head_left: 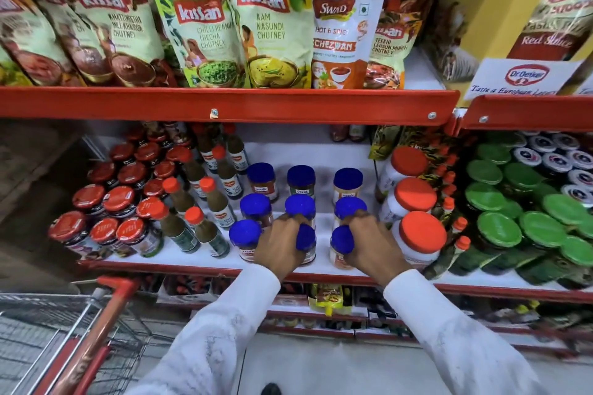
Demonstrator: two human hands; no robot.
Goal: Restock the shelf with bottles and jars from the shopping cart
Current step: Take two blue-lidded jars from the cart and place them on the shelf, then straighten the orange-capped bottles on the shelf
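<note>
Several blue-lidded jars stand in three columns on the white middle shelf (321, 154). My left hand (282, 242) is closed around the front jar of the middle column (305, 239), whose blue lid shows between my fingers. My right hand (369, 244) grips the front jar of the right column (342, 242) in the same way. Both jars sit at the shelf's front edge. Another blue-lidded jar (245, 234) stands free just left of my left hand. The red-handled shopping cart (96, 324) is at lower left, its contents out of view.
Red-capped jars (118, 199) and sauce bottles (205, 228) crowd the shelf's left part. White jars with orange lids (420, 234) stand right of my right hand, green-lidded jars (500, 228) beyond. Chutney pouches (272, 26) hang over the red shelf rail (224, 106) above.
</note>
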